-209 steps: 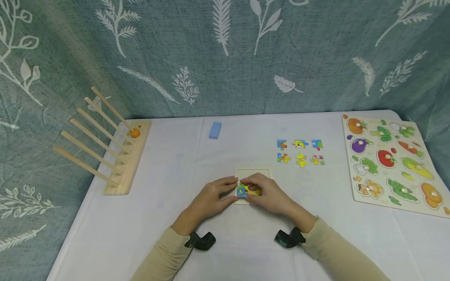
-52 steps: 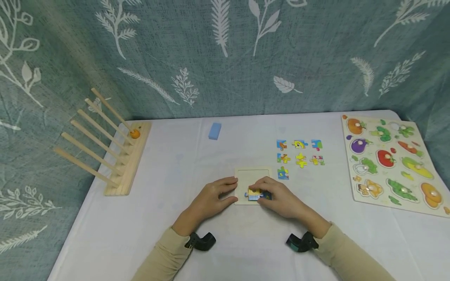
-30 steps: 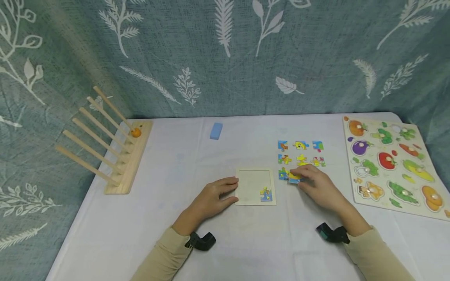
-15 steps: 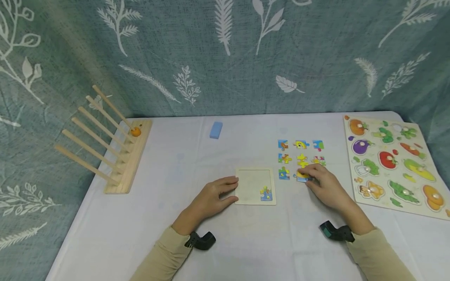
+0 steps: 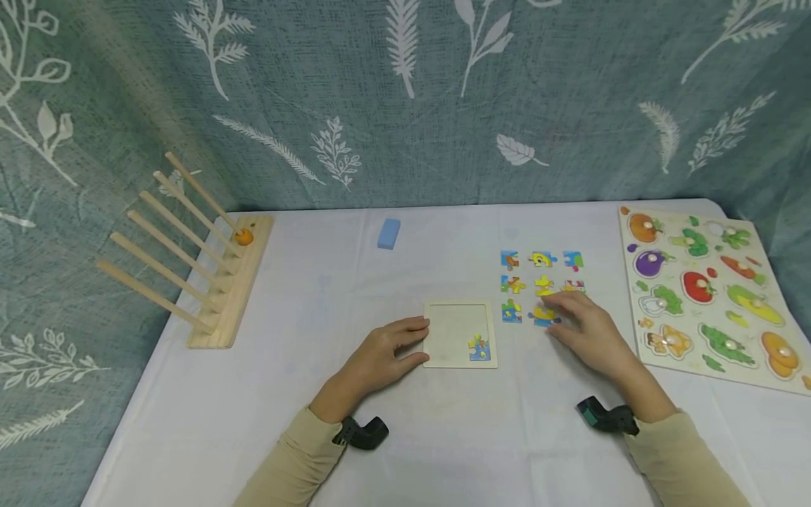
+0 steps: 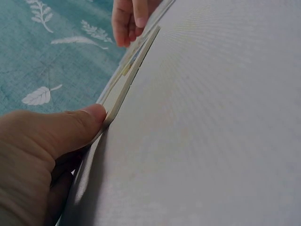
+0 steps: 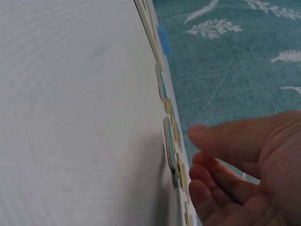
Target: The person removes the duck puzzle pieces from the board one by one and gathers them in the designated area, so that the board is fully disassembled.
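Note:
My left hand [image 5: 383, 355] rests at the left edge of a shallow square wooden puzzle tray [image 5: 446, 331], thumb and fingertips touching its rim. In the left wrist view, the thumb [image 6: 96, 113] presses on the tray's corner. One blue and yellow jigsaw piece [image 5: 480, 348] lies in the tray's lower right corner. My right hand [image 5: 589, 331] hovers beside a yellow and blue jigsaw piece [image 5: 543, 315] on the table, its thumb and fingers apart. In the right wrist view, nothing is between the thumb [image 7: 202, 134] and fingers. The right hand partly covers a piece [image 5: 574, 286] behind it.
Other jigsaw pieces [image 5: 512, 284] lie in rows right of the tray. A blue block [image 5: 389, 234] sits near the back edge. A wooden stand [image 5: 237, 303] with tilted pegs and an orange bead [image 5: 243, 237] is at left, a vegetable knob puzzle [image 5: 678, 324] at right.
My right hand has taken jigsaw pieces from the tray to the rows at right, lately setting down and letting go the yellow and blue one. The left hand has stayed at the tray.

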Available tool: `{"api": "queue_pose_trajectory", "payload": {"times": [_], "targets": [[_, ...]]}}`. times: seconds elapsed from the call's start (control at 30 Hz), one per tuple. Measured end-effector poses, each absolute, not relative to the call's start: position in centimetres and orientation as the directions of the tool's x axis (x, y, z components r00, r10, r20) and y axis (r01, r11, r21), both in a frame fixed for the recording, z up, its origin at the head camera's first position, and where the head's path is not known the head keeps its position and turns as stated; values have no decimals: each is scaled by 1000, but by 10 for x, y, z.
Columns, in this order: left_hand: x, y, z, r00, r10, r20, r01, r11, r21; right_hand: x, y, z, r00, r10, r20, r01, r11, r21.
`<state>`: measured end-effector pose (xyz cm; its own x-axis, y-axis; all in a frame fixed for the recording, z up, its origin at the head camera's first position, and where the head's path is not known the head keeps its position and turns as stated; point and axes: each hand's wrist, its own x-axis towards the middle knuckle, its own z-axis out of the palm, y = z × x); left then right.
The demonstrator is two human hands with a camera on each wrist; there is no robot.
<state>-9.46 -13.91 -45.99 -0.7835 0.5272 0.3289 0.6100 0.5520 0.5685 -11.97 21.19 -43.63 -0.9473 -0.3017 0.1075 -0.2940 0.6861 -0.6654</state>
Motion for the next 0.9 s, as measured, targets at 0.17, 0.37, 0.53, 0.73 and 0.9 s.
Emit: {"api": "queue_pose_trajectory", "payload": {"times": [0.17,0.37,0.53,0.73,0.9], "targets": [[-95,-139,-460,-787,528,320,604,556,571,-116,206,-433,-943,-318,98,-296,666,-685],[-95,-139,-459,-783,532,323,611,556,564,-112,190,-429,-912,-402,81,-338,625,-703],[-96,-138,-459,-779,535,327,615,552,563,-108,172,-431,-871,-486,73,-387,586,-712],[-95,-137,-459,-783,535,316,609,558,564,-105,154,-437,-829,-553,82,-433,543,-720],[-95,-137,-459,-786,533,312,605,562,564,-105,148,-444,-807,-582,96,-471,538,-699]]}}
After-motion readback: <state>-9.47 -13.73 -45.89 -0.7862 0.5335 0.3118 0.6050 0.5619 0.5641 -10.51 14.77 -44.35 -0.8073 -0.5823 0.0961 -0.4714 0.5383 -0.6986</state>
